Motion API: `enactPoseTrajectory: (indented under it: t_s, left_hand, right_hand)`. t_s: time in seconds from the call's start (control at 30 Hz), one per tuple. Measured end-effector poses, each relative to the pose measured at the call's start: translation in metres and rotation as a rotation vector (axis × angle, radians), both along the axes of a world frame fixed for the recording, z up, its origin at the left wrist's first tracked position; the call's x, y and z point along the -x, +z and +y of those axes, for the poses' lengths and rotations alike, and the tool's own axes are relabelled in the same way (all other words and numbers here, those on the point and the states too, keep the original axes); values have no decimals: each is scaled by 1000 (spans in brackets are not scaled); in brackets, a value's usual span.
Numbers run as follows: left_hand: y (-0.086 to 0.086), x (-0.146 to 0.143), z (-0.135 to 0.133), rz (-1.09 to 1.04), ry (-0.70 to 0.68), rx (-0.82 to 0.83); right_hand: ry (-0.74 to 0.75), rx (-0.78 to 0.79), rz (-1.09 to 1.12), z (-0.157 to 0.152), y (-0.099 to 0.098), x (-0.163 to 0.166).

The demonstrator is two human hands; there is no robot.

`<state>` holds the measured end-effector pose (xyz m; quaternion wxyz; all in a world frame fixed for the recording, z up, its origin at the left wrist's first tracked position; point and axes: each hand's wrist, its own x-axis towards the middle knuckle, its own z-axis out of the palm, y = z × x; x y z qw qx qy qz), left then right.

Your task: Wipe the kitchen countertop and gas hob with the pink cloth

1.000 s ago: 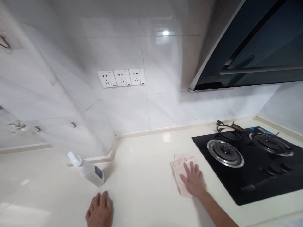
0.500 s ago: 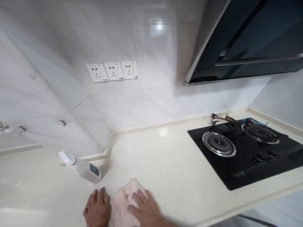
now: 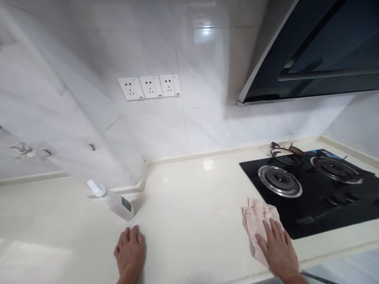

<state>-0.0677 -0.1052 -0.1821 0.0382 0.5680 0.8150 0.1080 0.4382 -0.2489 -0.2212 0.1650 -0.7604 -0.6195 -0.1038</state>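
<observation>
A folded pale pink cloth (image 3: 257, 219) lies on the cream countertop (image 3: 189, 221), its upper right edge lapping the corner region of the black gas hob (image 3: 302, 205). Over its lower right part, my right hand (image 3: 276, 248) presses down and holds it, fingers extended. My left hand (image 3: 130, 252) rests on the counter to the left with nothing in it, its fingers slightly bent and close together. Just beyond that hand stands a white spray bottle (image 3: 117, 203) with a dark label, near the wall corner.
Two burners sit on the hob, and a loose pan support (image 3: 286, 154) lies at its back left. A dark range hood (image 3: 310, 51) overhangs it. Three wall sockets (image 3: 149, 86) are on the tiles. The counter's front edge (image 3: 334, 248) runs along the lower right.
My right hand has slid the cloth from beside my left hand rightward to the hob's edge. My left hand stays on the counter. The view has shifted slightly.
</observation>
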Motion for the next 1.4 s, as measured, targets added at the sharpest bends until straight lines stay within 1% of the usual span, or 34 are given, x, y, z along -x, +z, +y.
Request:
enactPoseTrajectory:
  t_s: [0.07,0.13,0.2,0.27,0.33,0.4,0.53,0.6,0.67,0.77,0.9,1.0,1.07,1.17,1.23,1.3,1.37,1.4]
  left_hand:
    - [-4,-1,-2,-4,-2,-15]
    - [-8,-1,-3,1,0,-31]
    - [-12,-1,-3,5,0,-55]
    - [-17,2,-5,7,-12,-80]
    - [-21,7,-12,3,-43,-101]
    - [-27,15,-27,-5,-85,-113]
    - [-40,39,-77,23,-178,-187]
    - [-46,50,-98,58,-196,-247]
    - [-49,57,-111,65,-171,-281]
    - [-51,60,-115,19,-117,-335]
    - [-56,58,-114,-45,-56,-503]
    - [-59,58,-116,-56,-52,-549]
    - [-59,59,-117,-62,-66,-557]
    - [-57,61,-117,-103,-70,-565]
    - [-53,63,-116,-162,-60,-543]
    - [-50,65,-115,-239,-37,-514]
    - [-47,68,-112,-303,-1,-489]
    - [-46,69,-111,-319,18,-476]
  right_hand:
    - [31,-12,-1,0,-12,12]
    - [123,-51,-19,2,-30,39]
    - [295,-95,-59,7,-50,80]
    - [510,-122,-88,17,-64,126]
    - [687,-94,-70,34,-66,169]
    - [770,-17,-9,60,-51,205]
    - [733,229,97,137,4,258]
    - [731,298,101,174,26,282]
    - [749,325,100,201,35,306]
    - [766,364,106,216,31,337]
    - [770,420,128,208,24,363]
    - [779,447,148,190,30,372]
    - [788,459,162,169,36,374]
    - [809,473,185,121,39,377]
    - [900,495,222,85,33,378]
    - [1051,511,263,56,21,379]
    - [1169,486,263,38,6,376]
    - [1194,438,241,34,-2,372]
